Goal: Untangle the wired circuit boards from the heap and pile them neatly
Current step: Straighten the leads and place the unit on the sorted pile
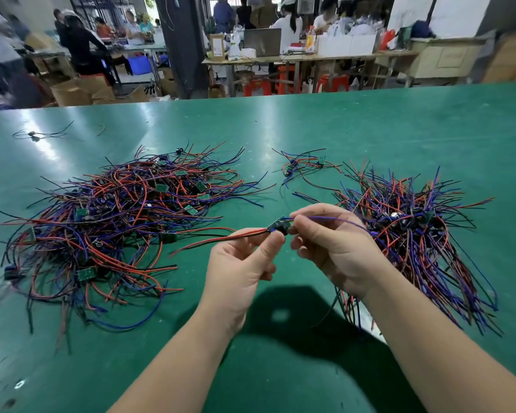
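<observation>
Here, above a green table [370,129], a person's left hand [239,263] and right hand [331,248] hold one small wired circuit board [276,226] between them, the fingers of each hand curled and pinching it from either side. Its red and black wires [221,238] trail left toward the tangled heap [116,222]. Its blue wire [334,219] arches right over the right hand toward the straighter pile [414,234], which lies on the table just beside that wrist. A small loose cluster [304,166] of boards lies beyond, between heap and pile.
</observation>
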A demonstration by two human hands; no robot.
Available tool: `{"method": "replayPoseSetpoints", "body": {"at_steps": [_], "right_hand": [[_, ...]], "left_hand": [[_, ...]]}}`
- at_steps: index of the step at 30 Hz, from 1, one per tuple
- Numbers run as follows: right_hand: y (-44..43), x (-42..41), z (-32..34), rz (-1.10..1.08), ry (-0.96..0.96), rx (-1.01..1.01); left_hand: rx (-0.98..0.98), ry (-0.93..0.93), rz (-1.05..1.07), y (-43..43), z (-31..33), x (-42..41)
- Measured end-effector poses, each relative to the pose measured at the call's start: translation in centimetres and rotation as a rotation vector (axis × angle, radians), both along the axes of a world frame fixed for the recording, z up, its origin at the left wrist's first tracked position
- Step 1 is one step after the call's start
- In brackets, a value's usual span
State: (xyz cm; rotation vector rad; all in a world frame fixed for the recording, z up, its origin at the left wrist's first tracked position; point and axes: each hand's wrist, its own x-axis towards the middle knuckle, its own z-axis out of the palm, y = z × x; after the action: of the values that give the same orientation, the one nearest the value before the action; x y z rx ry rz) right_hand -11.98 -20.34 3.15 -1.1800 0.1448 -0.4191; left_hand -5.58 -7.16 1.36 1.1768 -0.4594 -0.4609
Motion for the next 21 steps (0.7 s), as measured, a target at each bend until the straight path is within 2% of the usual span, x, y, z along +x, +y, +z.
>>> {"method": "replayPoseSetpoints", "body": {"at_steps": [4,6,9,11,13,16,18,21], "right_hand": [[-0.3,0.4,-0.1,0.025,-0.004,0.287],[-0.5,0.4,0.1,0.034,0.011,0.331],[-0.9,0.2,0.4,0.012,0.042,0.353],[-1.0,0.0,0.5,0.022,0.049,0.332],[-0.9,-0.1,0.3,0.044,0.064,0.219],[-0.2,0.0,-0.3,0.008,0.157,-0.122],[0.0,0.1,-0.5,-0.049,0.215,-0.273],[0.2,0.2,-0.4,-0.061,0.257,-0.255]], "left_hand": [[0.056,-0.458,-0.007,0.0,-0.6,-0.5],[0.12,-0.567,0.066,-0.1,-0.9,-0.5],[0.117,-0.482,0.081,0.0,-0.5,-0.7],[0.107,-0.306,-0.007,0.3,-0.2,-0.5],[0.101,-0.18,-0.087,0.4,0.2,-0.4],[0.225,-0.17,-0.026,0.0,-0.3,-0.3],[0.313,-0.195,0.025,-0.3,-1.0,-0.2],[0.342,-0.159,-0.025,-0.4,-1.2,-0.1]]}}
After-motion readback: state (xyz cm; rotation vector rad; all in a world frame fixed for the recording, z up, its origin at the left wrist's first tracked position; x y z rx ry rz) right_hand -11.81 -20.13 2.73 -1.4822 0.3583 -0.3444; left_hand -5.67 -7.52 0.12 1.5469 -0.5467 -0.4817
